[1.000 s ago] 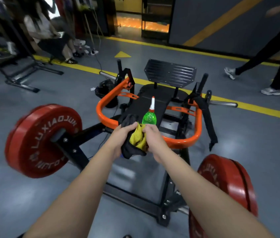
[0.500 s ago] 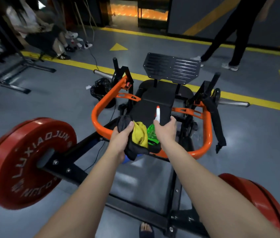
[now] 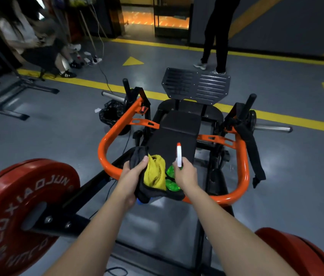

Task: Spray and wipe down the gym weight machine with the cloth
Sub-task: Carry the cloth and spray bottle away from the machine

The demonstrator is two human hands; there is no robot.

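Standing upright, spray bottle (image 3: pixel 170 172) points nozzle (image 3: pixel 179 156) up.

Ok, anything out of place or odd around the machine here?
A crumpled black bag sits left of the orange frame, a white scrap beside it, like litter. A black strap dangles loose on the frame's right side. No spill or damage shows.

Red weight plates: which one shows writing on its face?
The left plate, with white LUXIAOJUN lettering facing the camera; the right plate, cut off at the corner, shows no lettering.
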